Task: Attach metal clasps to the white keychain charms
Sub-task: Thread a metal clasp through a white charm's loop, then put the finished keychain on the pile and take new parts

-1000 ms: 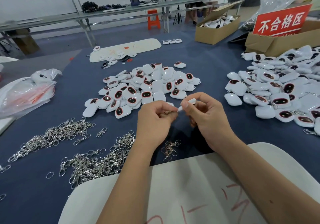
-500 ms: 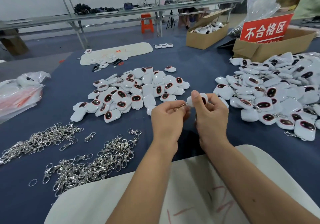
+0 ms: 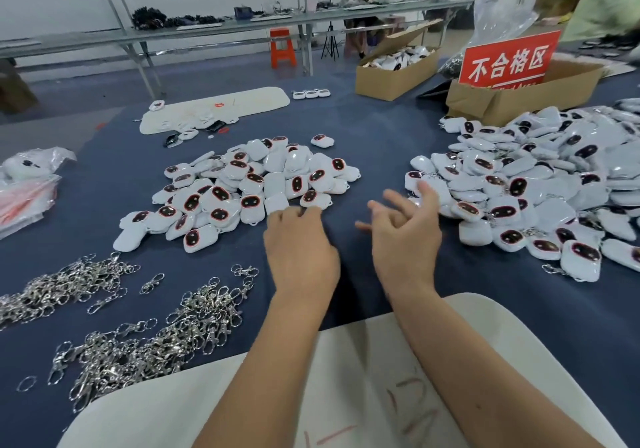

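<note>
The left hand [image 3: 299, 250] reaches forward with its fingers [image 3: 294, 212] curled down onto the near edge of the middle pile of white charms [image 3: 256, 184], touching the closest ones, though whether they already pinch 1 cannot be told. The right hand [image 3: 403, 229] hovers just beside the right-hand pile [image 3: 540, 188], fingers spread and released, holding nothing. The next charm lies straight ahead of the left fingertips, so the left hand is the nearer of the 2, while the metal clasps [image 3: 145, 333] lie on the table down to its left, also on that hand's side.
</note>
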